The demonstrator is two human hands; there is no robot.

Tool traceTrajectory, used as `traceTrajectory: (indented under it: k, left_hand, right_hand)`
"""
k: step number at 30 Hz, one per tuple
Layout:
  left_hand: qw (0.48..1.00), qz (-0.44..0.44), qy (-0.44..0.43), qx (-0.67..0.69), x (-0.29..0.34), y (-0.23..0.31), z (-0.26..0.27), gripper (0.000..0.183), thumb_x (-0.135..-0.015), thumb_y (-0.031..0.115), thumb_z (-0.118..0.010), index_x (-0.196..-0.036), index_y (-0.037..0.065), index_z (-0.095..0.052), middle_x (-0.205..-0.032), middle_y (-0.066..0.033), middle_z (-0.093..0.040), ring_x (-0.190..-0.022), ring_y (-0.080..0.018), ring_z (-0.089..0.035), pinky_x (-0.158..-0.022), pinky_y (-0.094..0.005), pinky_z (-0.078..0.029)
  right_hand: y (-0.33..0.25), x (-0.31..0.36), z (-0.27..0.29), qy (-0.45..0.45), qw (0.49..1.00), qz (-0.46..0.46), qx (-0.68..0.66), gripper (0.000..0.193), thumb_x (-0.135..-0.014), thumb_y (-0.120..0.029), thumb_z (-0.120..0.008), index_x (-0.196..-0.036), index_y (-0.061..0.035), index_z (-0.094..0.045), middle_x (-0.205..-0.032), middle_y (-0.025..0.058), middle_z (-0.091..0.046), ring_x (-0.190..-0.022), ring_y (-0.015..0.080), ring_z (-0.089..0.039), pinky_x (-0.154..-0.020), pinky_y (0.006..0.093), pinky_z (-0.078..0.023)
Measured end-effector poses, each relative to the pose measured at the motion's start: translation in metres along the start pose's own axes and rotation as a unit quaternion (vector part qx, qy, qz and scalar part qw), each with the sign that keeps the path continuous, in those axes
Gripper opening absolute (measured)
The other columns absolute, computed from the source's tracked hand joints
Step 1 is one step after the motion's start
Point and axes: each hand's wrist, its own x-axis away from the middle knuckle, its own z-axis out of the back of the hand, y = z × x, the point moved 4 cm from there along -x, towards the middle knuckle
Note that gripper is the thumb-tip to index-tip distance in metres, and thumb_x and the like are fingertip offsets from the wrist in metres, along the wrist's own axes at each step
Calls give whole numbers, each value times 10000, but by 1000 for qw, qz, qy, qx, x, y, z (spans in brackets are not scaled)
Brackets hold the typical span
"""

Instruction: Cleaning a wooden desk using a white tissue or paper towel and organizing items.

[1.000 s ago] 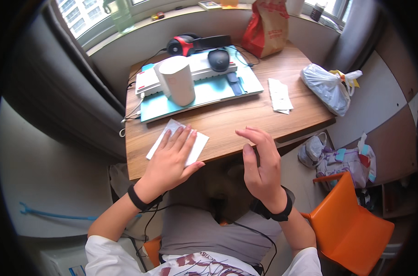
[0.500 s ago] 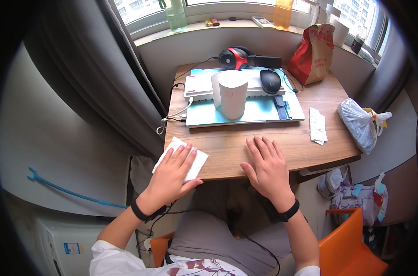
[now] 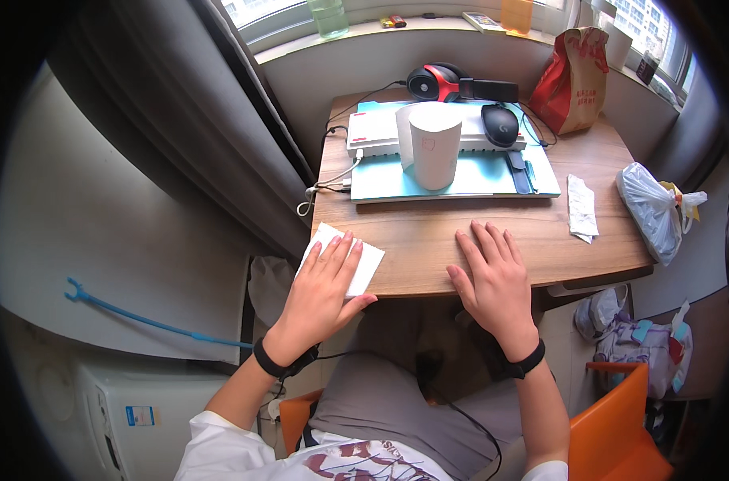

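My left hand lies flat, fingers stretched out, on a folded white paper tissue at the front left corner of the wooden table. The tissue shows on both sides of the fingers. Near the front edge, my right hand rests palm down on the bare wood with its fingers spread and nothing in it. Beyond both hands, a white paper roll with a loose flap stands upright on a light-blue flat panel, in front of a white keyboard.
A black mouse sits on the keyboard, with black-and-red headphones behind. At the right are a red-and-brown paper bag, another folded tissue and a tied plastic bag. Cables hang at the left edge.
The whole scene has shifted right and slightly up in the picture. Against the table, both hands and the tissue keep about the same places.
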Motion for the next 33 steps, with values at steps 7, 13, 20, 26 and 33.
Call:
traceTrajectory:
  k: [7, 13, 20, 26, 33]
  left_hand:
    - [1000, 18, 19, 11, 2, 0, 1, 638, -1036, 395, -584, -1498, -34, -487, -1550, -260, -489, -1462, -417, -440, -1231, -531, -287]
    - [995, 40, 28, 84, 2, -9, -1, 489, -1078, 273, -493, -1494, 16, -523, -1545, -222, -517, -1453, -400, -459, -1227, -518, -293]
    - [997, 54, 54, 10, 0, 5, -1, 483, -1066, 250, -493, -1471, -10, -534, -1512, -248, -535, -1418, -406, -492, -1210, -527, -318]
    - [993, 75, 86, -15, -5, 18, -7, 496, -1066, 264, -486, -1455, -40, -536, -1500, -266, -536, -1391, -414, -512, -1204, -535, -325]
    - [992, 77, 104, -5, -22, 41, -17, 607, -1037, 430, -570, -1470, 5, -551, -1498, -305, -516, -1381, -466, -505, -1192, -577, -318]
  right_hand:
    - [-2, 1, 2, 8, 1000, -5, 0, 479, -1000, -372, -635, -1338, -33, -654, -1415, 216, -609, -1345, 395, -544, -1183, 515, -382]
    - [-3, 1, 1, 5, 1000, -6, -3, 477, -998, -364, -635, -1339, -32, -652, -1418, 215, -609, -1346, 395, -543, -1180, 515, -385]
    - [-3, 1, 1, 7, 1000, -6, 4, 466, -1000, -354, -627, -1337, -33, -648, -1414, 217, -610, -1348, 398, -543, -1181, 515, -383]
    - [-5, 1, 3, 8, 1000, -7, 8, 459, -999, -347, -625, -1335, -34, -647, -1412, 217, -610, -1346, 398, -544, -1180, 512, -386]
    - [-5, 1, 4, 7, 1000, -6, 15, 466, -1003, -353, -614, -1345, -38, -644, -1403, 219, -612, -1341, 397, -546, -1181, 513, -386]
